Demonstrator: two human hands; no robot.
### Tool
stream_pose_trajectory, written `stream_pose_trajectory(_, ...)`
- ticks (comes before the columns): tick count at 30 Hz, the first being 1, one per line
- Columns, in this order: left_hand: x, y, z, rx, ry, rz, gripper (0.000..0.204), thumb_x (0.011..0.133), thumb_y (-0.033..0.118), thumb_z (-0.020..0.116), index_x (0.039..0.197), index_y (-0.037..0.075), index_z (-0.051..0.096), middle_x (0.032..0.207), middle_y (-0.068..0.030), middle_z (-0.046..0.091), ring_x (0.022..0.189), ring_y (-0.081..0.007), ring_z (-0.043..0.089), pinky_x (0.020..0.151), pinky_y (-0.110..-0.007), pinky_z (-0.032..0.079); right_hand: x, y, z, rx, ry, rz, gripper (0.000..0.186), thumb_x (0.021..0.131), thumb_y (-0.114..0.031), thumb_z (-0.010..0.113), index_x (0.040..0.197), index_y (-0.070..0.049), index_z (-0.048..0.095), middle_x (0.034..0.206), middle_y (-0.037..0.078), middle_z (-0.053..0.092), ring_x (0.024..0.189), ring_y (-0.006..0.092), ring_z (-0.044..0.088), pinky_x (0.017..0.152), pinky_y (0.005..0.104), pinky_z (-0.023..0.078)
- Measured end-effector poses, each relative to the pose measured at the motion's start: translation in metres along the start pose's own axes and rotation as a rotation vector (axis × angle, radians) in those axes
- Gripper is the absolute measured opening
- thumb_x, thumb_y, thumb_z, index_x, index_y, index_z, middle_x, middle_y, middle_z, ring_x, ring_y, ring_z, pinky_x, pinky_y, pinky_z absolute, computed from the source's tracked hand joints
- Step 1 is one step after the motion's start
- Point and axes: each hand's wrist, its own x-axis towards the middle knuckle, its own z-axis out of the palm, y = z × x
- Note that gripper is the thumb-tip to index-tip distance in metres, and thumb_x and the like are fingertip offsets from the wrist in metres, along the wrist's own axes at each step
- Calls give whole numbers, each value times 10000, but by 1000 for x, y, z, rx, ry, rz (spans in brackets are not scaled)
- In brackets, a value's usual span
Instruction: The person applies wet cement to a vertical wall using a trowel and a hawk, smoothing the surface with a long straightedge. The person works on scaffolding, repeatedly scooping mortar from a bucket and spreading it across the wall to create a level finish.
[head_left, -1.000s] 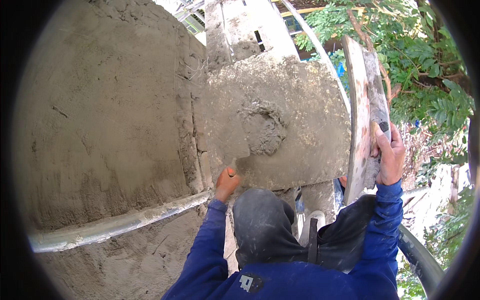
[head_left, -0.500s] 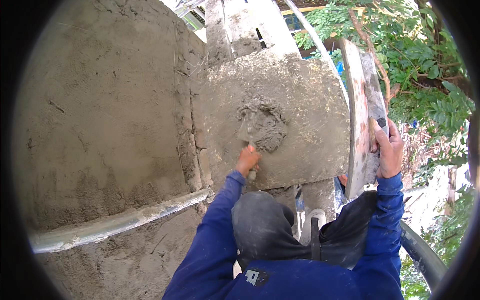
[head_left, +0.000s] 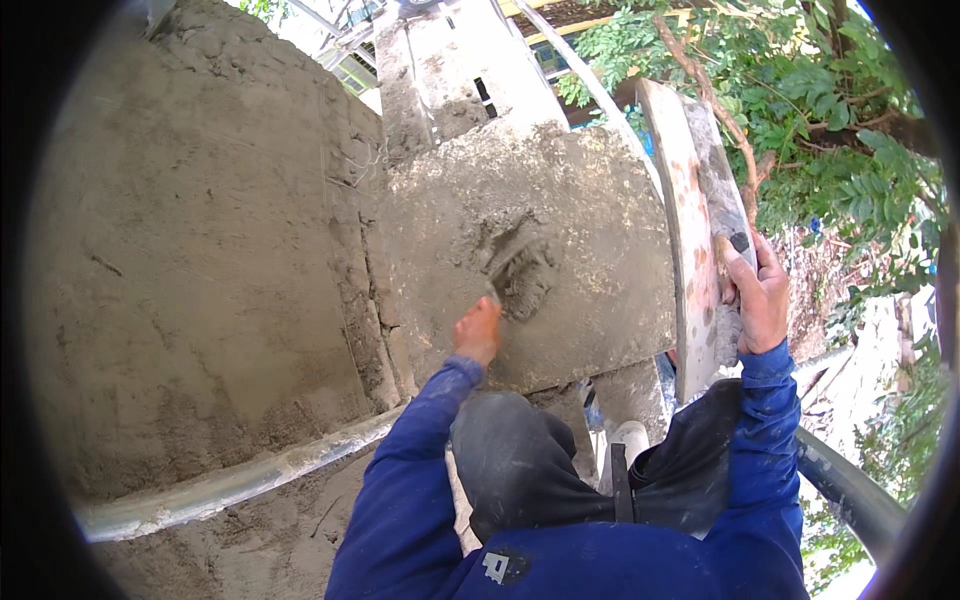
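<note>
My left hand [head_left: 477, 332] is closed round the handle of a trowel, with its blurred blade [head_left: 493, 289] at the lower left edge of a heap of wet mortar [head_left: 528, 285]. The heap lies on a mortar-caked board [head_left: 590, 340] in front of me. On the right, my right hand [head_left: 764, 305] grips a long wooden float [head_left: 690, 230], held on edge with its long side running away from me. My thumb lies on the near face of the grey bar along the float; the fingers behind are partly hidden.
A grey plastered wall [head_left: 220, 250] rises on the left, with a pale pipe [head_left: 250, 470] across its lower part. Mortar-stained planks [head_left: 470, 80] extend beyond the board. Leafy branches [head_left: 840, 110] hang at the right, and a dark metal tube [head_left: 850, 495] passes beside my right arm.
My left hand has drawn the trowel slightly back toward me and left, and the heap is smaller with a fresh groove in it. The view has shifted a little; my right hand keeps its hold.
</note>
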Motion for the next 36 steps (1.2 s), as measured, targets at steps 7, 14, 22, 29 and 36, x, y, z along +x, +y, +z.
stream_pose_trajectory(7,58,-98,-55,-10,-7,-387,257,914,253,512,1077,57,478,967,-204,660,951,-373,630,804,-489,491,6,2,7,16,-6,25,453,866,-209,642,1223,45,529,742,-33,558,543,17,416,493,177,353)
stream_pose_trajectory(14,96,-60,-36,11,-46,-173,320,875,272,561,1071,46,445,916,-200,663,881,-389,644,779,-488,501,7,3,7,8,11,0,391,880,-198,630,1185,33,549,737,-41,559,540,11,409,489,176,348)
stream_pose_trajectory(22,11,-26,-59,63,-347,103,297,902,250,538,1094,47,440,917,-214,660,891,-402,639,772,-475,509,4,-3,2,-14,31,49,439,875,-214,645,1217,37,537,723,-43,546,542,15,414,488,177,346)
stream_pose_trajectory(29,33,-108,-38,-109,51,-420,306,880,233,531,1106,29,496,965,-233,648,937,-386,631,801,-487,489,0,-4,10,13,2,30,412,874,-182,633,1215,31,544,738,-38,555,550,18,429,496,175,349)
stream_pose_trajectory(36,-44,-4,-18,-111,-238,-311,307,889,263,559,1056,40,430,949,-217,660,904,-379,651,791,-481,503,0,0,8,19,-36,38,437,870,-163,634,1246,33,528,764,-36,562,559,19,424,505,176,341)
